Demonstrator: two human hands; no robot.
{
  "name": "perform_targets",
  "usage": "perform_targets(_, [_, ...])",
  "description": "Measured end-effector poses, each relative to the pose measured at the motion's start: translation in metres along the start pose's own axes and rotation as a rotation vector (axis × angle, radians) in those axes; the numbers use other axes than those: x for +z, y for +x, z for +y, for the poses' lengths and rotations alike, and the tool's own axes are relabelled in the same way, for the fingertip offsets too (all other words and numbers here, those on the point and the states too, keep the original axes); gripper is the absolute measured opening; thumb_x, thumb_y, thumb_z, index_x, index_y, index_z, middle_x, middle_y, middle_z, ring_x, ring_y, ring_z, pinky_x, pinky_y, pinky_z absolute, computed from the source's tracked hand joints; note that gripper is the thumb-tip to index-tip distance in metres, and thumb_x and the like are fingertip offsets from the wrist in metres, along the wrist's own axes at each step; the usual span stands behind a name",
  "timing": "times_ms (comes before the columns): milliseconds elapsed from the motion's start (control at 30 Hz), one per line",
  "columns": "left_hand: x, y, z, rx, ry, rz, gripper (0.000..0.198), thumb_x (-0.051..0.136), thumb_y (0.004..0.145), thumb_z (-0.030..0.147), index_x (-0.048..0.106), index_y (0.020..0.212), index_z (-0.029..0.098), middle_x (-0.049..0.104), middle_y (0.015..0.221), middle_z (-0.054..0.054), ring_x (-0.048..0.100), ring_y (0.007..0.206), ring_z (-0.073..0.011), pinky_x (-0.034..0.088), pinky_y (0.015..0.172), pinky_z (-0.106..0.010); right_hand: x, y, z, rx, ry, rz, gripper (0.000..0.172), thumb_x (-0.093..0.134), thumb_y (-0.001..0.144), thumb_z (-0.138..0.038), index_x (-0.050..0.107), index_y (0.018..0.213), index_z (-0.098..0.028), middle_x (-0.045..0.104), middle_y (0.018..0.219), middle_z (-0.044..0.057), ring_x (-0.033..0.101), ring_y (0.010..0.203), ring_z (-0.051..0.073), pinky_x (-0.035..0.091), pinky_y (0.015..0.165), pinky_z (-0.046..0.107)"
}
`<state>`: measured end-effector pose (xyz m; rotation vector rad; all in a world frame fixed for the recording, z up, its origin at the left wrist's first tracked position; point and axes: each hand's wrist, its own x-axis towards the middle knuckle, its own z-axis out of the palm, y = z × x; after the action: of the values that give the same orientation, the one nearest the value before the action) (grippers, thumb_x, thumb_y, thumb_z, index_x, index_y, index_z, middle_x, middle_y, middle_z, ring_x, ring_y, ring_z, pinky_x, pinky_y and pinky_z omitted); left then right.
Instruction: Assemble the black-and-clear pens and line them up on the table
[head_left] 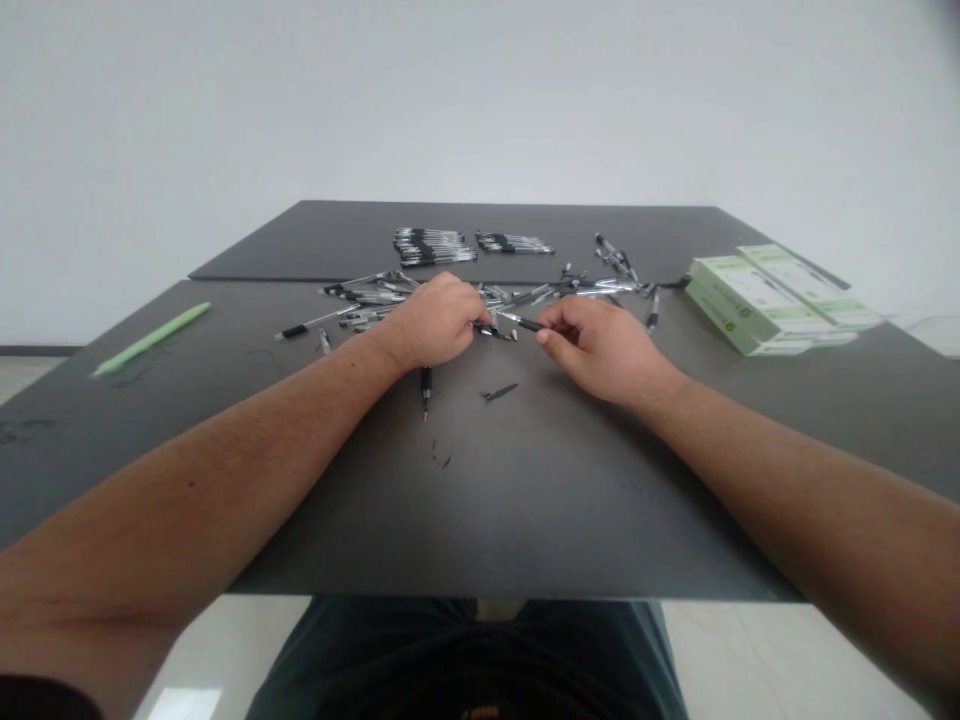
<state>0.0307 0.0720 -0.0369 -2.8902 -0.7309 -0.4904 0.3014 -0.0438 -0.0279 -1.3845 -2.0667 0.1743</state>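
Note:
A clear pen with a black grip (523, 321) is pinched between the thumb and fingers of my right hand (604, 348). It points left toward my left hand (441, 322). My left hand is curled over the near side of a loose heap of pens (367, 297), its fingertips together near small dark pieces. Whatever it may hold is hidden by the fingers. A pen part with a black grip and a fine tip (426, 388) lies just below my left hand. Between the hands, closer to me, rests a small black pen cap or clip (501, 392).
Behind the heap lie two neat rows of pens, one larger (433, 247) and one smaller (516, 243). Green and white boxes (757, 305) stand at the right. A light green stick-like pen (152, 340) lies at the left on the dark table (480, 520).

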Motion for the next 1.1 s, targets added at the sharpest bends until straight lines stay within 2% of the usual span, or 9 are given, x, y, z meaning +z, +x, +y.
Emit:
perform_targets(267, [0.000,0.001,-0.001,-0.017,-0.029,-0.036,0.033,0.058,0.088,0.013,0.087,0.101,0.021,0.088,0.107,-0.011,0.078,0.108,-0.0304,0.054,0.113,-0.049,-0.001,0.001,-0.001,-0.008,0.006,0.003,0.015,0.067,0.100,-0.034,0.078,0.098,-0.023,0.081,0.093,0.007,0.067,0.082,0.025,0.049,0.081,0.037])
perform_targets(433, [-0.002,0.002,0.006,-0.017,-0.028,-0.032,0.039,0.056,0.096,0.020,0.089,0.117,0.020,0.088,0.114,-0.013,0.078,0.114,-0.0315,0.054,0.114,-0.049,-0.001,0.002,-0.001,-0.010,0.007,0.017,0.016,0.068,0.100,-0.035,0.077,0.097,-0.023,0.081,0.093,0.007,0.067,0.082,0.025,0.048,0.082,0.037])
perform_targets(633, [-0.001,0.002,0.013,0.003,0.028,-0.115,0.048,0.052,0.101,0.025,0.085,0.135,0.019,0.085,0.135,-0.015,0.077,0.129,-0.0335,0.055,0.118,-0.050,0.000,0.002,0.000,-0.003,0.003,0.024,0.015,0.068,0.100,-0.034,0.078,0.098,-0.023,0.080,0.092,0.006,0.067,0.082,0.025,0.048,0.081,0.036])
perform_targets(867, [-0.001,0.000,0.012,0.052,-0.039,-0.091,0.043,0.052,0.102,0.019,0.087,0.128,0.014,0.087,0.128,-0.016,0.081,0.124,-0.0303,0.060,0.117,-0.044,-0.001,0.003,0.000,-0.010,-0.001,0.015,0.014,0.068,0.100,-0.034,0.078,0.098,-0.023,0.081,0.093,0.007,0.067,0.083,0.025,0.049,0.081,0.036])
perform_targets(1100, [-0.002,-0.004,0.012,0.054,-0.118,-0.067,0.033,0.056,0.098,0.019,0.087,0.108,0.020,0.088,0.130,-0.010,0.081,0.125,-0.0265,0.061,0.117,-0.040,-0.002,0.003,-0.001,-0.007,0.008,0.020,0.014,0.068,0.100,-0.034,0.077,0.098,-0.023,0.082,0.095,0.007,0.068,0.085,0.025,0.049,0.083,0.036])
